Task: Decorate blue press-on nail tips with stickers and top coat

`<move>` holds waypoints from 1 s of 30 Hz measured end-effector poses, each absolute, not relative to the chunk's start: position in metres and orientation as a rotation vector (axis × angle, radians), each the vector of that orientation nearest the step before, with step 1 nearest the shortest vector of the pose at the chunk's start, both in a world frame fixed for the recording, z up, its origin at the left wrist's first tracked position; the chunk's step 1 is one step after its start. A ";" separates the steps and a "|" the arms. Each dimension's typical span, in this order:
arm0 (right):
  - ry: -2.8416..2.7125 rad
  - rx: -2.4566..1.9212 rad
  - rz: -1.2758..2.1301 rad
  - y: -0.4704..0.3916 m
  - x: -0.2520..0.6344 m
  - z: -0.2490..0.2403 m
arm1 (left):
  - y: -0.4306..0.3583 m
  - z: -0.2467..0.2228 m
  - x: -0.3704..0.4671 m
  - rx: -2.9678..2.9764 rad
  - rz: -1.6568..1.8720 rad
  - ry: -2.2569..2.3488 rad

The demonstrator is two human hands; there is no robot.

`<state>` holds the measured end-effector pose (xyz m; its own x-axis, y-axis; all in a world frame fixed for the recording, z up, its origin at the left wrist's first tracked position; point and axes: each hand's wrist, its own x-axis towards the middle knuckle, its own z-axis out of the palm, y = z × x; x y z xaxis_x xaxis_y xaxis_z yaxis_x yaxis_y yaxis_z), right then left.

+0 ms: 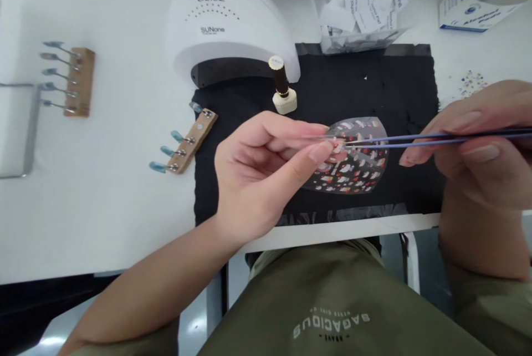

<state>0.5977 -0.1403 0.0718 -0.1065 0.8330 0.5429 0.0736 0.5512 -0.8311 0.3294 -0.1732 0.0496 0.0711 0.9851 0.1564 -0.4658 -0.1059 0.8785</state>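
Thumb and fingertips of my left hand (266,173) are pinched together over the black cloth. A small white-and-red piece (339,146) shows at those fingertips; what exactly they grip is too small to make out. My right hand (486,140) holds purple-blue tweezers (409,141), whose points reach that piece from the right. Behind the left fingertips is a clear sticker sheet (357,170) with rows of little red and white figures, partly covered by the hand. Beyond the hands a cream nail polish bottle (284,87) with a dark cap stands upright.
A white nail lamp (233,18) stands at the back. Wooden holders (193,140) (81,81) with blue nail tips are on the left. At the back right are a clear bin of alcohol pads (361,12), a carton (477,4) and scattered small decorations (472,83).
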 end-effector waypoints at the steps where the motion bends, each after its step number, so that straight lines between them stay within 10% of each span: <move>1: -1.624 -0.771 0.712 -0.138 0.596 0.072 | -0.173 0.050 0.329 0.995 1.415 0.705; 30: -1.608 -0.671 0.698 -0.125 0.580 0.072 | -0.175 0.052 0.328 1.115 1.356 0.801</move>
